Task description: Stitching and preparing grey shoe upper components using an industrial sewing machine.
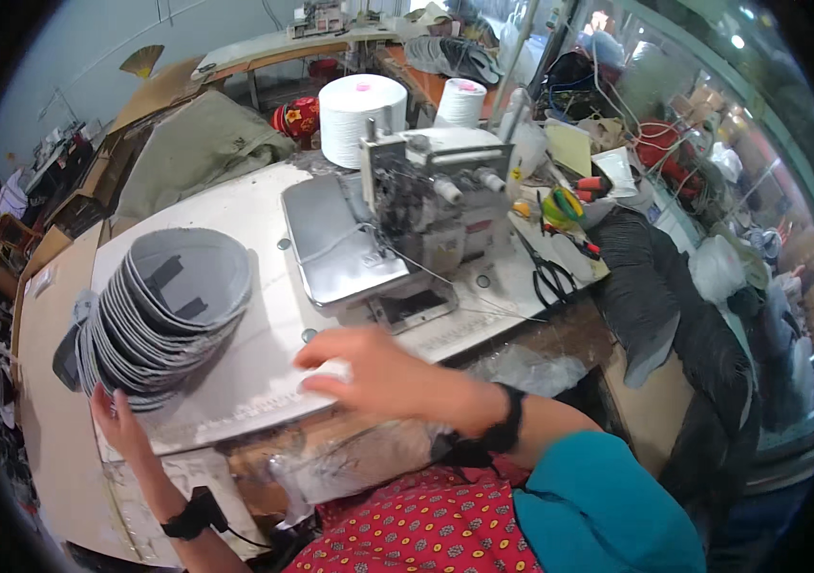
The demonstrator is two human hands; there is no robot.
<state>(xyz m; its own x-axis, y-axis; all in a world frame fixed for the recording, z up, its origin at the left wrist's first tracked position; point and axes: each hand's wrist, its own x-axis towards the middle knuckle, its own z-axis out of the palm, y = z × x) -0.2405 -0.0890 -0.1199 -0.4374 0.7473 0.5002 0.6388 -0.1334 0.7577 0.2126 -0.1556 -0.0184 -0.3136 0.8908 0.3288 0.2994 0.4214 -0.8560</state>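
Observation:
A leaning stack of grey, rounded fabric pieces with pale edges stands on the left of the white sewing table. The top piece carries dark patches on its inner side. At the stack's near lower edge is my left hand, its fingers stretched out and apart; whether they touch the stack I cannot tell. My right hand hovers over the front of the table, slightly blurred, with thumb and fingers apart and nothing visible between them. Just beyond it stands an overlock sewing machine with a shiny metal plate on its left.
Behind the machine stand a large white thread cone and a smaller thread cone. Black-handled scissors lie at the table's right end. Dark grey fabric pieces hang beyond it. A greenish cloth heap lies at the back left.

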